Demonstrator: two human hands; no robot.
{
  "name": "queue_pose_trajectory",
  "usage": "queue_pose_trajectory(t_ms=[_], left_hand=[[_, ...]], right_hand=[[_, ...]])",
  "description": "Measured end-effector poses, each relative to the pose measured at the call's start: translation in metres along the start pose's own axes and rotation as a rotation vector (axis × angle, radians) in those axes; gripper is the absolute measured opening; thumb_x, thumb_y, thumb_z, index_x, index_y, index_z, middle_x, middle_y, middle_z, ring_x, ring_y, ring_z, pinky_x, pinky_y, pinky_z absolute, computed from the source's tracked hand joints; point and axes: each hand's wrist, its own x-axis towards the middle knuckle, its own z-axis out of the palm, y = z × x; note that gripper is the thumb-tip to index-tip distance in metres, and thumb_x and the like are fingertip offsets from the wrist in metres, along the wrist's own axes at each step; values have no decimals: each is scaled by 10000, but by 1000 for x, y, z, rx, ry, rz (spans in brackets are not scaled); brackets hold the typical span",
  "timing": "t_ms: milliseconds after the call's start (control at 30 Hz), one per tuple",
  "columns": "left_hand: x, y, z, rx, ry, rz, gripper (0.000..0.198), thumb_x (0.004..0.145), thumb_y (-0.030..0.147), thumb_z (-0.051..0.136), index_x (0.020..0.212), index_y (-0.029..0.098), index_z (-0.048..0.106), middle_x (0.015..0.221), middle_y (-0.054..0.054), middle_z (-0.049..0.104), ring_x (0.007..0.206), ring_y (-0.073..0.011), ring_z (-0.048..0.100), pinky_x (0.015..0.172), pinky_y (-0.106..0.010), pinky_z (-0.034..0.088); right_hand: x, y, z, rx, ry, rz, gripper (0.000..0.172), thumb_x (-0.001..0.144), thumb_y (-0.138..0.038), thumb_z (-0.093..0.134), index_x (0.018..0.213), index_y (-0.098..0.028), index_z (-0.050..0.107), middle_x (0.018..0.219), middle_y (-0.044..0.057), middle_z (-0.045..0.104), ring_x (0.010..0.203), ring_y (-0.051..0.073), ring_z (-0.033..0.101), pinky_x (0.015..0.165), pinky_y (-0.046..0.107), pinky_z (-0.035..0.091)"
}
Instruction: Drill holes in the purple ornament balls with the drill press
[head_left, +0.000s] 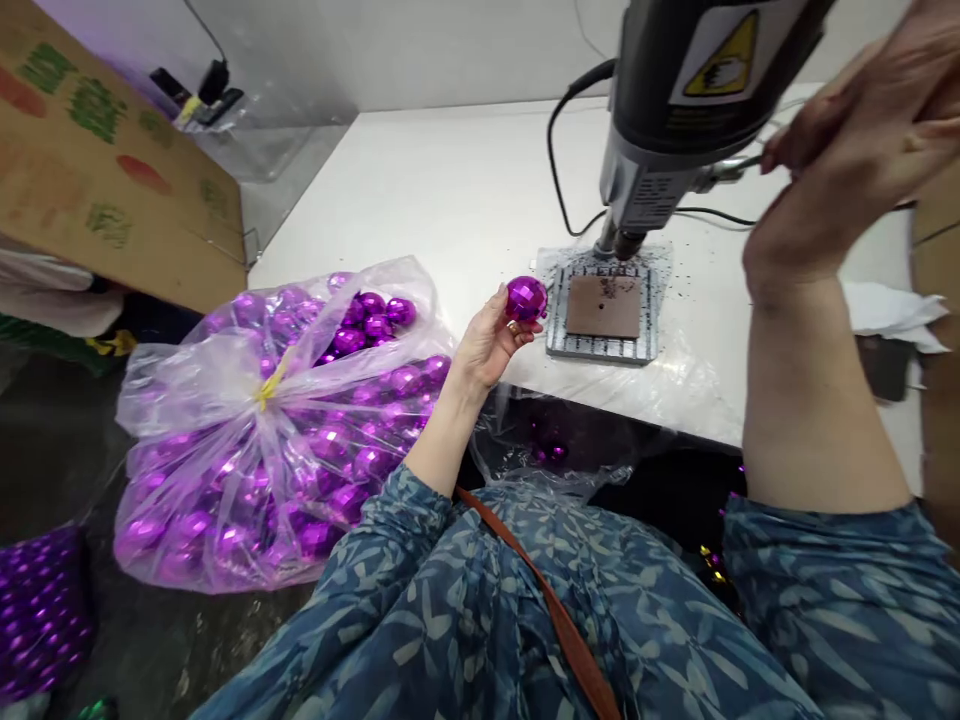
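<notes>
A shiny purple faceted bauble (526, 299) is pinched in the fingers of my left hand (491, 338), just left of the drill press base (556, 340). On that base lies a brown square board (600, 306) with a small dark hole and dark shavings around it. Above the board hangs the grey and black drill press head (660, 130), its chuck (624, 243) pointing down. My right hand (862, 150) is raised beside the head, its fingers curled where the feed lever (739, 166) reaches them. The far end of the lever is hidden by the hand.
Left of the table (442, 180) bulges a clear plastic bag (262, 430) of purple baubles, gathered with a yellow tie. A cardboard box (127, 150) stands behind it. A black cable (555, 165) loops beside the drill. White paper (892, 310) lies at right.
</notes>
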Motion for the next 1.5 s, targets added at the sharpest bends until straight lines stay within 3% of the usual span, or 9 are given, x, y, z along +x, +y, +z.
queue_pose_trajectory(t_ms=[133, 300, 467, 767, 933, 1167, 1367, 1500], left_hand=[[40, -42, 19, 93, 35, 97, 467, 887, 602, 762, 1154, 225, 692, 1000, -34, 772, 812, -119, 707, 687, -232, 537], [73, -70, 34, 218, -52, 298, 551, 822, 585, 835, 1210, 230, 671, 1156, -69, 786, 1120, -204, 724, 1026, -359, 547], [94, -84, 38, 458, -115, 410, 630, 777, 646, 838, 1231, 240, 677, 1201, -91, 768, 1136, -236, 712, 1047, -405, 535], [80, -82, 53, 755, -56, 517, 514, 775, 428, 905, 1226, 280, 708, 1195, -85, 745, 1257, -305, 563, 1124, -480, 459], [79, -78, 64, 691, -112, 510, 467, 798, 383, 886, 1209, 262, 698, 1254, -97, 712, 1310, -307, 540, 1190, -492, 400], [86, -80, 61, 614, -152, 443, 512, 786, 404, 889, 1224, 252, 672, 1259, -86, 710, 1206, -263, 640, 1116, -448, 485], [86, -81, 59, 619, -175, 456, 535, 794, 409, 881, 1252, 237, 665, 1284, -94, 715, 1234, -265, 651, 1117, -434, 497], [88, -82, 58, 624, -181, 471, 552, 795, 460, 878, 1257, 249, 663, 1285, -89, 719, 1253, -270, 643, 1140, -447, 486]], right_hand=[[3, 6, -1, -156, -53, -139, 644, 579, -756, 570, 694, -136, 438, 482, -87, 256, 395, -29, 301, 450, 223, 237], [2, 11, -4, -187, -60, -190, 659, 661, -785, 525, 706, -151, 352, 487, -83, 259, 402, -31, 306, 455, 214, 249], [-2, 8, -3, -198, -61, -204, 664, 681, -787, 512, 687, -163, 287, 479, -75, 257, 406, -32, 286, 459, 216, 241], [0, 14, -3, -209, -63, -235, 653, 710, -775, 466, 709, -151, 272, 494, -71, 192, 405, -51, 271, 444, 164, 235], [1, 16, -4, -192, -66, -252, 651, 719, -780, 471, 731, -151, 305, 502, -71, 193, 408, -46, 278, 440, 170, 243], [0, 15, -4, -179, -78, -259, 646, 724, -771, 493, 720, -144, 339, 504, -68, 190, 410, -44, 284, 444, 166, 246], [-3, 17, -9, -157, -100, -279, 624, 761, -735, 546, 739, -116, 463, 496, -66, 243, 418, -49, 301, 446, 155, 250], [-14, 26, -17, -133, -105, -332, 566, 844, -662, 489, 848, -105, 591, 496, -58, 148, 432, -86, 255, 483, 92, 249]])
